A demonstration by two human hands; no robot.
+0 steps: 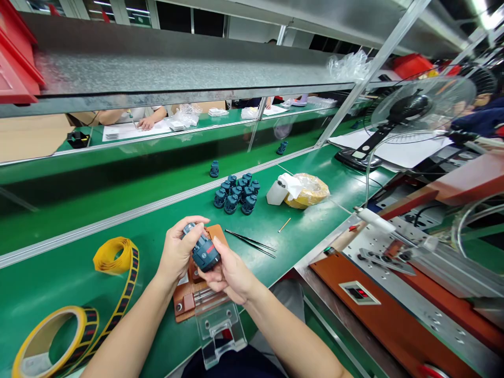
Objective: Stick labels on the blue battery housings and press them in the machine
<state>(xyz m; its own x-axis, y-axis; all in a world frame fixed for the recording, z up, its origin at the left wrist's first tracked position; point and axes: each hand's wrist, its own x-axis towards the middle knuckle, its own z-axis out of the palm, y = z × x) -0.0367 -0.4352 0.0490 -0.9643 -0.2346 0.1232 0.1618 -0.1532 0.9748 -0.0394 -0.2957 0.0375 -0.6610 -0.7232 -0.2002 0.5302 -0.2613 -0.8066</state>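
A dark blue battery pack (206,254) with a red stripe and a round logo is held over the bench between both hands. My left hand (179,252) grips its upper end, thumb on top. The fingers of my right hand (230,273) are closed round its lower right side. Directly beneath is an orange-brown fixture (184,304) with a clear plastic piece (220,331) at its front, partly covered by the hands. Black tweezers (252,242) lie right of the fixture. Several similar blue packs (231,203) stand grouped behind my hands.
Yellow label tape (114,254) unrolls at left from a large roll (81,320). A white bottle (276,193) and a yellow wrapped roll (309,197) stand right of the packs. Farther right are a fan (405,107) and a machine (397,262). Across the belt, a co-worker's hand (146,123) rests on paper.
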